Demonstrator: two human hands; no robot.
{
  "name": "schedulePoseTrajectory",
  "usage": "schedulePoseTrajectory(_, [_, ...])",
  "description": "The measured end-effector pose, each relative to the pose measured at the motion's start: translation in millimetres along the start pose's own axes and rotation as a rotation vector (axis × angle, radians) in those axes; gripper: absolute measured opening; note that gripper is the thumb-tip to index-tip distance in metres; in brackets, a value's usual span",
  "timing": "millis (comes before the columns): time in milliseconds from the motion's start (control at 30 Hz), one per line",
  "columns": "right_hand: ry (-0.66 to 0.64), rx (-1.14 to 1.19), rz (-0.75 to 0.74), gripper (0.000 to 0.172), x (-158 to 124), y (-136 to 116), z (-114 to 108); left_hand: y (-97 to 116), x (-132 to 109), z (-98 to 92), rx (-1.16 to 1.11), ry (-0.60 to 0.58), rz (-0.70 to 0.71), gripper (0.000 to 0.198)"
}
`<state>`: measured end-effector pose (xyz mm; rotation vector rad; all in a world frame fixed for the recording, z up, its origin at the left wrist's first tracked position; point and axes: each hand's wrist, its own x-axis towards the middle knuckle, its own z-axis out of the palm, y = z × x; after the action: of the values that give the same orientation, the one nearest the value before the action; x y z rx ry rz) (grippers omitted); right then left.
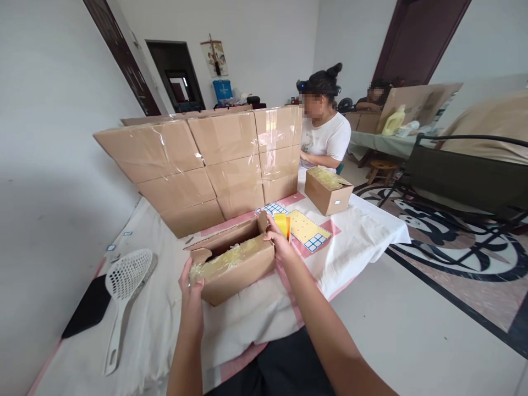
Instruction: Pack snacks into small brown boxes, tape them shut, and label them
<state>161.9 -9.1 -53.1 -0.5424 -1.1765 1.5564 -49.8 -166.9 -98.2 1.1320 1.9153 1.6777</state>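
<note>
A cardboard box (243,268) with an open top rests on the table in front of me, yellowish tape along its near top edge. My left hand (191,280) grips its left end, thumb on the near side. At the opposite end, my right hand (278,242) holds the corner by a raised flap. The inside of the box is dark, and its contents cannot be made out. Just behind my right hand stands a roll of yellow and orange tape (282,224), partly hidden. Sheets of blue-edged stickers (317,242) lie beyond it on the cloth.
A wall of taped cardboard boxes (231,159) stands behind the open box. Another taped box (328,192) sits at the right, near a seated person (325,132). A white slotted skimmer (124,291) and a black flat object (88,308) lie at the left.
</note>
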Motion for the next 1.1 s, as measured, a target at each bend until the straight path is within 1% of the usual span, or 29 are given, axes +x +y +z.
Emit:
schedulePoseTrajectory(67, [0.058,-0.013,-0.032,0.079,-6,0,2,8,2,-4.6,0.051,0.001,-0.029,0.063])
schedulePoseTrajectory(100, [0.068,-0.037,-0.057,0.073,-8,0,2,12,3,-7.6,0.08,-0.012,-0.029,0.064])
schedulePoseTrajectory(200, [0.013,-0.154,-0.132,0.049,-11,1,-1,18,8,-15.8,0.173,-0.085,0.041,0.064])
schedulePoseTrajectory(267, [-0.034,-0.23,-0.157,0.038,-9,2,-4,18,9,-17.8,0.183,-0.097,0.042,0.064])
schedulePoseTrajectory(367, [-0.072,-0.293,-0.17,0.033,-5,6,-9,17,7,-15.5,0.172,-0.08,0.016,0.063])
schedulePoseTrajectory(533, [-0.067,-0.289,-0.149,0.026,-4,10,-11,16,5,-11.8,0.158,-0.075,0.031,0.063])
schedulePoseTrajectory(700, [-0.148,-0.331,-0.213,0.01,5,7,-13,18,5,-11.5,0.122,-0.067,0.009,0.063])
schedulePoseTrajectory(800, [-0.168,-0.337,-0.235,0.011,8,5,-13,18,5,-10.7,0.105,-0.065,-0.003,0.065])
schedulePoseTrajectory(933, [-0.084,-0.282,-0.178,0.017,0,4,-9,18,4,-9.7,0.09,-0.07,-0.001,0.066])
schedulePoseTrajectory(1000, [-0.063,-0.25,-0.14,0.024,-5,4,-8,18,4,-9.5,0.083,-0.067,0.0,0.065])
schedulePoseTrajectory(1100, [-0.07,-0.173,-0.123,0.042,-8,3,-5,17,3,-9.2,0.074,-0.057,-0.002,0.064])
